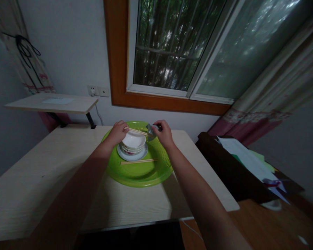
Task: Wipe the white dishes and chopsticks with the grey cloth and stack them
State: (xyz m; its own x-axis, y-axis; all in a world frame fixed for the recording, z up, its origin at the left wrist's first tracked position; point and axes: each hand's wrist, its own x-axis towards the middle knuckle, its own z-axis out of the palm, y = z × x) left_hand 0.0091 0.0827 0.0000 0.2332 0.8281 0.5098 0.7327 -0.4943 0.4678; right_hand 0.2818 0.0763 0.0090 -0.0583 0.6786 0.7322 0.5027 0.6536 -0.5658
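Note:
My left hand [117,132] is closed around one end of a pair of chopsticks [136,131], which lie level above the bowls. At their other end, my right hand [165,132] grips a grey cloth [150,130] that touches the sticks. Under the chopsticks is a stack of white bowls [134,141], resting on a white plate [131,157]. More chopsticks [139,161] lie in front of the plate. All the dishes are inside a round green plastic basin [141,183]. My fingertips on the cloth are partly hidden.
The basin stands on a light wooden table [54,173]. A raised shelf [54,102] is at the table's left back. Beyond the right edge sits a dark brown piece of furniture [224,170] with papers [242,152] on it. A window [177,45] is behind.

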